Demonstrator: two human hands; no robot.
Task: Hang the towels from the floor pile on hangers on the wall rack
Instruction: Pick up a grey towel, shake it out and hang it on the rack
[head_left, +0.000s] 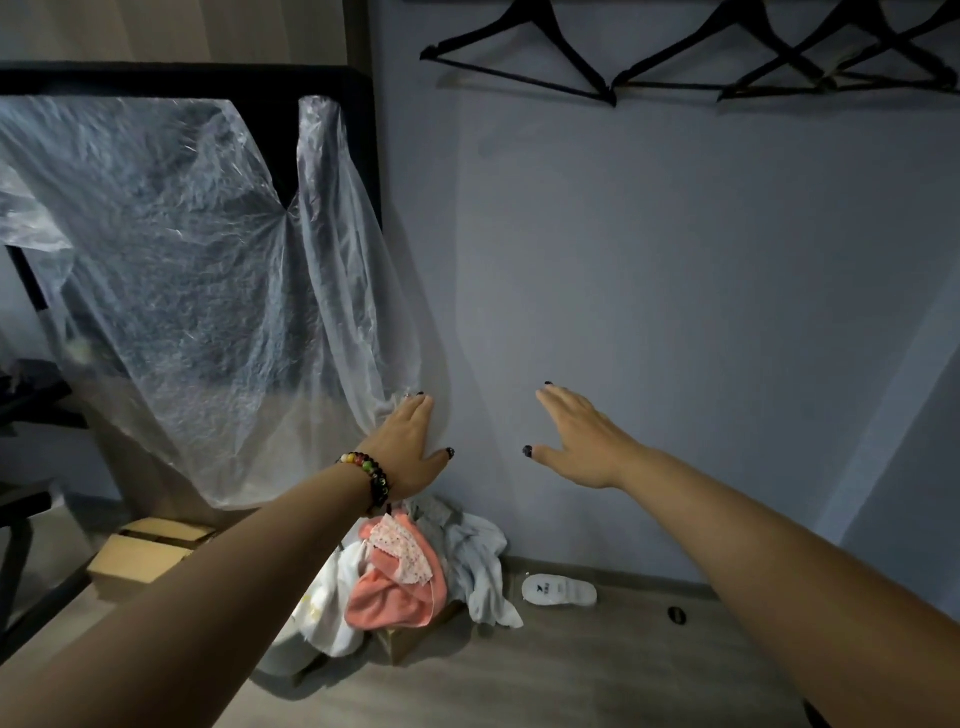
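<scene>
Both hands reach toward the wall, holding nothing.

The left hand (410, 447) and the right hand (582, 441), mid-frame, each have a wide grip with fingers spread. The towels (400, 577) lie piled on the floor (571, 670) at lower centre; the black hangers (701, 57) hang at upper right.

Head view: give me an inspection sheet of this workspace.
Surface: grey wood-look floor.
Job's things: towels piled by the wall; bare black hangers above.
Clutter: cardboard box, white slipper, small dark thing on floor.
Grippers: left hand and right hand open, holding nothing.
Cables: nothing seen.
Surroundings: plastic sheet draped over a dark frame.
</scene>
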